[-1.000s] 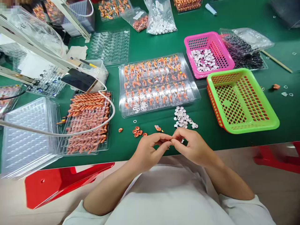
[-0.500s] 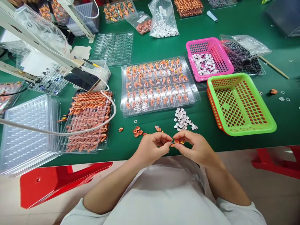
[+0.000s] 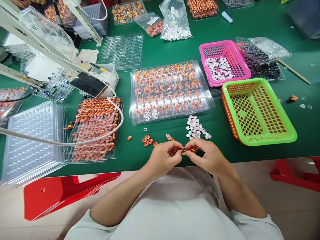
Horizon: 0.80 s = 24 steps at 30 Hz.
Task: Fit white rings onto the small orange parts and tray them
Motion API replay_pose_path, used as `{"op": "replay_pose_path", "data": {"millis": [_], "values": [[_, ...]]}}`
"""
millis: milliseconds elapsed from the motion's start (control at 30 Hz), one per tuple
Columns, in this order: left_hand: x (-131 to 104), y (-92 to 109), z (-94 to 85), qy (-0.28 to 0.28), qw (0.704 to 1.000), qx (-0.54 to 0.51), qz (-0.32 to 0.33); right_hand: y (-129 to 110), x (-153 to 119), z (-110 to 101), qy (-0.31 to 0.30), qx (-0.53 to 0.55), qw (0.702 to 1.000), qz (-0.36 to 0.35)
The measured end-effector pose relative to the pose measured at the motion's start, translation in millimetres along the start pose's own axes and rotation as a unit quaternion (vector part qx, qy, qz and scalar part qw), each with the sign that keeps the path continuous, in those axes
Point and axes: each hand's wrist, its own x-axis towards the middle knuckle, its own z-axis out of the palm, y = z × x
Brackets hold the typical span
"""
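Close in front of my body, at the table edge, my left hand (image 3: 165, 156) and my right hand (image 3: 210, 156) meet fingertip to fingertip. Between them is a small orange part (image 3: 184, 153) with a dark green spot; the fingers cover most of it. My right fingers pinch its yellow-banded end, while my left thumb and forefinger close on the other side. Just beyond lie several orange round caps (image 3: 147, 140), an orange piece with a grey face (image 3: 169, 137) and a pile of white discs (image 3: 195, 127).
A clear tray of orange hook-shaped parts (image 3: 172, 115) lies ahead. Stacked orange parts in a tray (image 3: 96, 130) are at left, beneath a white cable (image 3: 120, 128). To the right stand a green basket (image 3: 272, 140) and a pink basket (image 3: 212, 50). A phone (image 3: 87, 84) rests left of centre.
The orange part has turned slightly between my fingertips, and a dark green spot now shows on it. Both hands stay nearly in place; the whole view has shifted a little.
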Motion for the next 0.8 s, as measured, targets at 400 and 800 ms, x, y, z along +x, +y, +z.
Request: {"op": "replay_pose_path", "data": {"millis": [400,800], "values": [[-5,-3,-2.1,0.016,1.0,0.004,0.018,-3,-7,8,0.012,-0.007,1.0,0.001],[-1,0,-6.4,0.023,0.999,-0.049,0.005,11,-17,14,0.071,0.082,0.994,0.029]]}}
